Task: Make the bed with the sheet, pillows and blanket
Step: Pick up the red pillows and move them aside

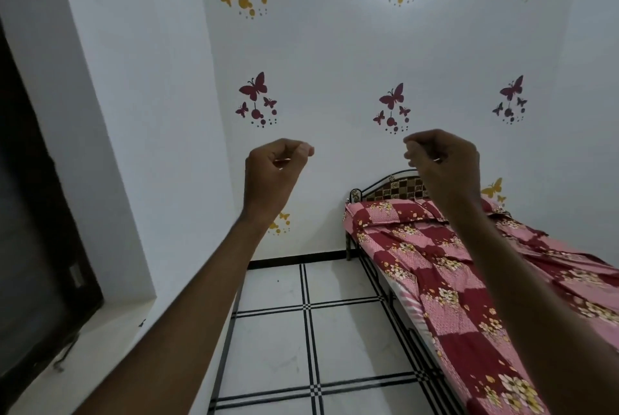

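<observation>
Both hands are raised in front of the wall, arms stretched forward, well above the bed. The left hand (274, 163) has its fingers curled into a loose fist with the thumb tip against the forefinger; nothing shows in it. The right hand (442, 160) is curled the same way, fingertips drawn to the thumb, also with nothing seen between them. The two hands are apart, with bare wall (335, 56) between them.

The bed (385, 277) stands along the right side, its head against the far wall, a dark metal headboard (395, 188) with a chequered panel partly hidden behind the right wrist. Its near edge runs diagonally down toward the lower right. To its left lies open tiled floor (274, 341), white with black lines, reaching to the left wall and a dark window (37, 247) with a ledge.

The sheet (452, 310), red and pink squares with flowers, covers the mattress, with creases toward the right side. A pillow (392, 212) in the same cloth lies flat at the head. Butterfly stickers (390, 103) dot the wall.
</observation>
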### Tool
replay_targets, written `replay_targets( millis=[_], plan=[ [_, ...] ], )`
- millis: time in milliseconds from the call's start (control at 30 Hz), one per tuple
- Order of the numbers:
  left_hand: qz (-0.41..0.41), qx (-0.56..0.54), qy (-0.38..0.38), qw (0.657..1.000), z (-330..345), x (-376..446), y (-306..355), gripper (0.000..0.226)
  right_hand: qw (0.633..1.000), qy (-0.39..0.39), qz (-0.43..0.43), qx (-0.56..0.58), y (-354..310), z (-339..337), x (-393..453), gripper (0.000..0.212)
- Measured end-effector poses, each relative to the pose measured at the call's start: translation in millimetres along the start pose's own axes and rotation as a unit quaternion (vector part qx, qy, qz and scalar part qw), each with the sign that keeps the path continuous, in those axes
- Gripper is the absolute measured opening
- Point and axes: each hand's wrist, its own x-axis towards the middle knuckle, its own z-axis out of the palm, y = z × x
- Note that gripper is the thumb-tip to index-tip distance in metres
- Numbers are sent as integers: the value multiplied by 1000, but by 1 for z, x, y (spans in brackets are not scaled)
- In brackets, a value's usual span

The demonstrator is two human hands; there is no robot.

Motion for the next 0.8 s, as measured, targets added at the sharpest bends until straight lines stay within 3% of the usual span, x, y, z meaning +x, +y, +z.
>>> replay_targets(
  millis=[400,700,800],
  plan=[
    [-14,2,-33,999,108,199,-234,15,1000,1,21,-22,234,162,162,14],
    [8,17,-87,996,199,343,-461,13,997,16,36,-60,432,303,260,15],
    [-18,14,-98,995,234,389,-526,13,995,14,55,-84,491,339,288,16]
  ],
)
